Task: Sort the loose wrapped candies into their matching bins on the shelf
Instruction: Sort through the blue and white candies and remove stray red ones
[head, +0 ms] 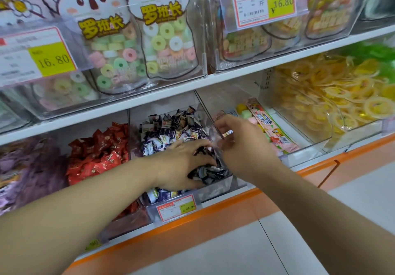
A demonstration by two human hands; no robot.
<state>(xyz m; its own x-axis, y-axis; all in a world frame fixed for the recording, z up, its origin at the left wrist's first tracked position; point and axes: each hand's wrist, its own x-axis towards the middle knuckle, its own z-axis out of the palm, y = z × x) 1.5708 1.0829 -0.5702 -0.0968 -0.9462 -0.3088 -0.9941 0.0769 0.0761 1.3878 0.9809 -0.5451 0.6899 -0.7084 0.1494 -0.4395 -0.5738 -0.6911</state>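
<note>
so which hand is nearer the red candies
Left. The left hand grips dark-wrapped candies in the middle bin, right beside the red candies. The right hand pinches a small candy at that bin's far wall, further from them.

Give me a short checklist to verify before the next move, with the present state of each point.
1. Left hand grips dark wrapped candies: ok, fingers curl round a bunch.
2. Those candies match the bin they are in, the dark-and-white candy bin: ok, same dark wrappers.
3. Right hand pinches one small candy: ok, held at the fingertips.
4. Kind of that candy: cannot tell, only a shiny, partly yellow wrapper shows.
5. Its matching bin: cannot tell.
6. Red candy bin free of dark wrappers: ok in the visible part.
</note>
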